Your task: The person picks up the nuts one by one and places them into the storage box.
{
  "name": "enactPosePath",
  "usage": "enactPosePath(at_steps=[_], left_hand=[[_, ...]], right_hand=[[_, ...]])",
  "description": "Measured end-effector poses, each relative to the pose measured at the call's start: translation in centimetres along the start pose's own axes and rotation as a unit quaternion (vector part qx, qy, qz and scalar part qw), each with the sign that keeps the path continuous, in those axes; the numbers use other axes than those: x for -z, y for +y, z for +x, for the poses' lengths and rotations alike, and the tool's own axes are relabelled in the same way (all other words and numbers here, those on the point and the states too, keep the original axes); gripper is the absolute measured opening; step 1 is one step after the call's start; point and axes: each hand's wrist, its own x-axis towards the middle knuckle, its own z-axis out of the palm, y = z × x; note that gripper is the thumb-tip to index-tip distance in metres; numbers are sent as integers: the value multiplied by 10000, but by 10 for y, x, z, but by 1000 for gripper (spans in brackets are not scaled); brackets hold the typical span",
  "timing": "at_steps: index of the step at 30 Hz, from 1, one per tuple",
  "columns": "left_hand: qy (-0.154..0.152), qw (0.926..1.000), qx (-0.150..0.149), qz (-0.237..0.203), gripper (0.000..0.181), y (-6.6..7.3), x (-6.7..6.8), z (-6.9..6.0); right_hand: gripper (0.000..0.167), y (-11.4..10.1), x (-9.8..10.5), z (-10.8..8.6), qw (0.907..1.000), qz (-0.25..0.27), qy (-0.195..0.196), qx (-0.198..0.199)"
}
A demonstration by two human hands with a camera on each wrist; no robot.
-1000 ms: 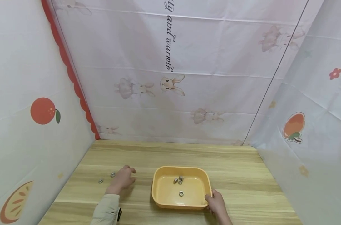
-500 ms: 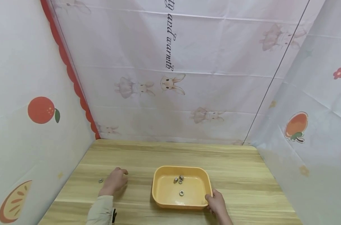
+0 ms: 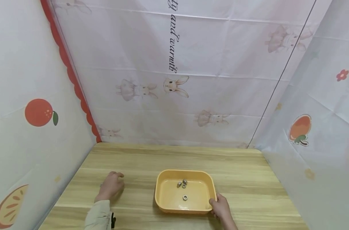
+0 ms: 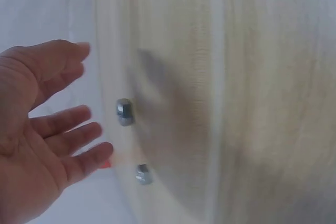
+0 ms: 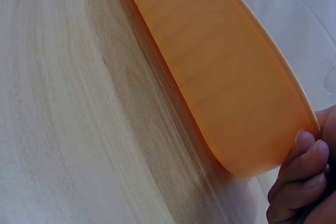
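My left hand [image 3: 110,186] hovers over the left side of the table, fingers loosely spread with nothing between them. Close by its fingertips in the left wrist view lie two metal nuts, one nut [image 4: 125,112] near the middle fingers and another nut [image 4: 143,174] lower down. From the head, the hand mostly hides them. A yellow plastic basin [image 3: 189,210] sits right of centre, its near right corner gripped by my right hand [image 3: 221,207], thumb over the rim and fingers curled below outside. Inside the basin are several nuts, three bunched together and one nut [image 3: 185,197] apart.
The wood-grain table [image 3: 140,156] is enclosed by white printed cloth: a back cloth [image 3: 235,95] and a cloth on each side. The table's left edge runs close to my left hand.
My left hand has moved left across the table, over the spot where the loose nuts lie. The right hand and the basin stay in place.
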Motion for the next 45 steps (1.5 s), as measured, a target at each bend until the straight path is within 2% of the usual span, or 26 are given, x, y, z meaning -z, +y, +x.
enactPosePath(at_steps=[3, 9, 14, 19, 22, 24, 30, 33, 35, 37, 40, 45], left_hand=[[202, 9992, 52, -353, 36, -9, -4, 0], [410, 9939, 253, -990, 55, -22, -11, 3], [635, 9888, 333, -1305, 68, -31, -15, 4], [476, 9802, 780, -1758, 74, -38, -16, 3], [357, 9695, 1076, -2175, 75, -41, -15, 3], [396, 9599, 1240, -2484, 73, -43, -14, 3], [711, 9287, 1638, -3249, 65, -50, -17, -1], [910, 9183, 1795, -3410, 62, -51, -19, -3], [1020, 9185, 1833, -3351, 61, -51, -20, -3], [1129, 9248, 1807, -3151, 59, -51, -21, -1], [1200, 9305, 1789, -2963, 58, -49, -23, 2], [1129, 9393, 1837, -2668, 49, -47, -25, 6]], right_hand=[[12, 0, 0, 0, 10000, 46, 31, 39], [8, -2, 0, -2, 9999, 105, 39, 8], [16, -2, -1, -2, 9999, 135, 44, 12], [14, -2, -2, -1, 9999, 117, 53, 24], [10, -2, -2, -1, 9999, 109, 61, 46], [9, -2, -2, -1, 9999, 115, 55, 78], [11, -2, -1, -2, 9999, 123, 17, 67], [12, -1, -1, -3, 10000, 69, 26, 41], [13, -1, 0, -3, 10000, 49, 28, 28], [13, -1, -1, -3, 10000, 49, 33, 22], [11, 0, -1, -2, 9999, 99, 40, 8], [8, 0, -2, -1, 9999, 119, 21, -44]])
